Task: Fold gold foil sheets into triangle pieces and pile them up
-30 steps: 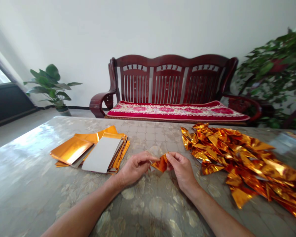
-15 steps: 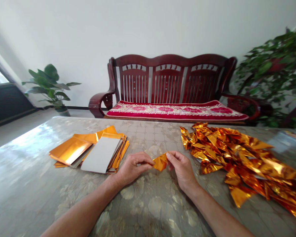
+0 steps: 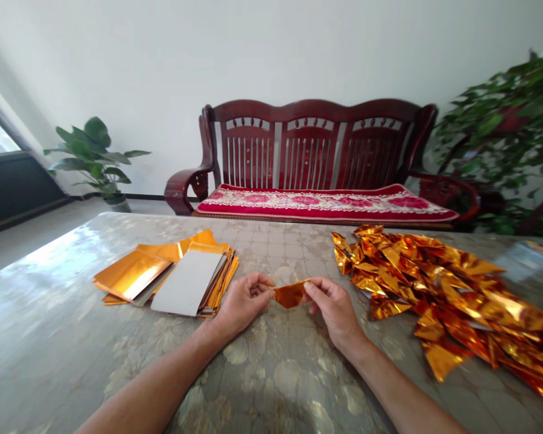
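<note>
Between my two hands, a small folded piece of gold foil paper (image 3: 290,295) is held just above the table. My left hand (image 3: 248,298) pinches its left corner between thumb and fingers. At the opposite corner, the thumb and index finger of my right hand (image 3: 332,304) grip it. Left of my hands lies a loose stack of flat gold foil sheets (image 3: 133,272), with a grey-backed sheet (image 3: 187,282) face down on top. On the right spreads a big heap of folded gold foil pieces (image 3: 434,277), shiny and pointed.
The table (image 3: 117,374) has a glossy, flower-patterned cover. Near its right edge is a clear plastic bag (image 3: 527,259). Beyond it stands a dark red wooden bench (image 3: 305,147) with a red floral cushion (image 3: 326,202). Potted plants (image 3: 95,157) flank the bench.
The foil piece between my hands has turned, its upper edge now straighter and its body flatter. My left hand's fingers have shifted slightly at their corner; the right hand has barely moved.
</note>
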A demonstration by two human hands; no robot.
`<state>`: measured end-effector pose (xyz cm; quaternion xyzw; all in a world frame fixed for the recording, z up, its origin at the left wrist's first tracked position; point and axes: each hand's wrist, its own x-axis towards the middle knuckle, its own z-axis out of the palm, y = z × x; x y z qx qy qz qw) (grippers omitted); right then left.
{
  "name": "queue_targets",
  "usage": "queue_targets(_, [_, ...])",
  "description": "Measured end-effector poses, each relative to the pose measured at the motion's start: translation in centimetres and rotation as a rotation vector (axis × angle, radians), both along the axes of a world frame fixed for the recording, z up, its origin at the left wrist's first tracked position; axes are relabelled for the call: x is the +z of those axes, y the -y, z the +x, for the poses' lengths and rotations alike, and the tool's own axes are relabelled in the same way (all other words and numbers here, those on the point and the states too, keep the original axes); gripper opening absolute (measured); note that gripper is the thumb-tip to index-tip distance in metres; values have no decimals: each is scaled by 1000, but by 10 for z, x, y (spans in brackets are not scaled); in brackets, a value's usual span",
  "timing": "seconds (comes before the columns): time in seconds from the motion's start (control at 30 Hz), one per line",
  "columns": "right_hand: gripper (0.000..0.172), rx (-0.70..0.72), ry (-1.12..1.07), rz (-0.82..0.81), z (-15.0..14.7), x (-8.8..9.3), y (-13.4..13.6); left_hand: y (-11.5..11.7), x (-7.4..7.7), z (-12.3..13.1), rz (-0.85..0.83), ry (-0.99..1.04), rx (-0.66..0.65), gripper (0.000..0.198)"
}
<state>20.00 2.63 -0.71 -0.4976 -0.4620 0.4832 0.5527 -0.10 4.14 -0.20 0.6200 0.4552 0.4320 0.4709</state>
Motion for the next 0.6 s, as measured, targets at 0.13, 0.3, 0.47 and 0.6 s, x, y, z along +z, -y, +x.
queue_targets(0.13, [34,12,20,9,-1,-1,-1,-2,-3,4,-147,145,-5,32])
queue_targets(0.3, [34,-3,18,-16,-4,2,0,-2,-4,9,-212,242,-1,40])
queue_targets(0.47, [31,5,-14,-62,-5,2,0,-2,-3,10,-186,294,39,43])
queue_targets(0.6, [30,18,-5,-55,-5,0,-2,-3,-1,6,-236,330,9,43])
